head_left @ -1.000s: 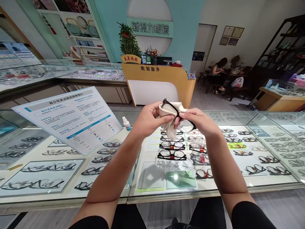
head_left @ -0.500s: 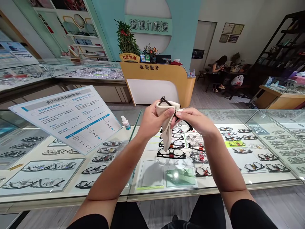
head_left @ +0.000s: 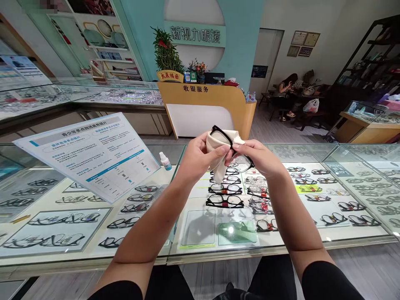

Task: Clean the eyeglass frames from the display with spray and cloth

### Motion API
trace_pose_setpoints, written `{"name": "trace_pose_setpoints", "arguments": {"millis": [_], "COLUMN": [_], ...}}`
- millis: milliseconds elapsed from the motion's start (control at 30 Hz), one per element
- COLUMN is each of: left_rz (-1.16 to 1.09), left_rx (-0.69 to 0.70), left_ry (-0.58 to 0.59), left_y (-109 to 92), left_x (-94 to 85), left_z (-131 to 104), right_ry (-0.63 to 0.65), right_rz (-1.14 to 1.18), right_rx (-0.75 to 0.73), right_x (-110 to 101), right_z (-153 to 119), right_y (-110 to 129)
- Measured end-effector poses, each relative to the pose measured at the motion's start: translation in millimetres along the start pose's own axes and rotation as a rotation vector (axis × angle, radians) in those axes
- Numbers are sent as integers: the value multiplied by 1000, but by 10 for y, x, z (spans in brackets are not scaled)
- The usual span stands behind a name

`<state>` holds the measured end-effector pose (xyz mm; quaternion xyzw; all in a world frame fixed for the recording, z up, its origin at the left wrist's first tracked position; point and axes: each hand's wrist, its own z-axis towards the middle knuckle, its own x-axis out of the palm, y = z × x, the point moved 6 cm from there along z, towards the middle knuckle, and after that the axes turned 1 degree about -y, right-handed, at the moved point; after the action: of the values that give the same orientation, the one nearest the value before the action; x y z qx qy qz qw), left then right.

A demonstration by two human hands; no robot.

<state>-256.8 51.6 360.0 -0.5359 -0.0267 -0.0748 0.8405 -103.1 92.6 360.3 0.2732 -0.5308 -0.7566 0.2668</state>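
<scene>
Black-framed eyeglasses [head_left: 246, 164] are held between my two hands above the glass counter. A cream cleaning cloth [head_left: 220, 168] is wrapped around one lens, and its lower end hangs down. My left hand [head_left: 200, 156] is closed on the cloth, thumb pressing it against that lens. My right hand [head_left: 258, 156] pinches the frame near the bridge, beside the cloth's edge. The other lens, uncovered, tilts down below my right fingers. A small white spray bottle [head_left: 165, 161] with a blue label stands on the counter to the left of my hands.
Rows of eyeglasses [head_left: 225, 201] lie inside the glass display counter [head_left: 200, 250]. A printed sign [head_left: 90, 154] stands on it at left. Beyond are a wooden cashier desk [head_left: 206, 93] with a plant [head_left: 167, 52], and a seated person [head_left: 284, 93] at the back right.
The cloth has been gathered up, so its hanging end is shorter. More of the frame's top rim and of the uncovered lens shows. Both hands stay in nearly the same place.
</scene>
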Motion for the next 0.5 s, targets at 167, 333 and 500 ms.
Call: {"name": "trace_pose_setpoints", "arguments": {"millis": [167, 333, 500], "left_rz": [80, 138, 167], "left_rx": [26, 22, 65], "left_ry": [-40, -51, -132], "left_y": [-26, -31, -42], "left_x": [-70, -119, -125], "left_z": [-7, -8, -13], "right_ry": [20, 53, 86], "right_rz": [-19, -12, 11], "right_rx": [-16, -28, -44], "right_x": [14, 44, 74], "right_z": [1, -7, -15], "right_y": [-8, 7, 28]}}
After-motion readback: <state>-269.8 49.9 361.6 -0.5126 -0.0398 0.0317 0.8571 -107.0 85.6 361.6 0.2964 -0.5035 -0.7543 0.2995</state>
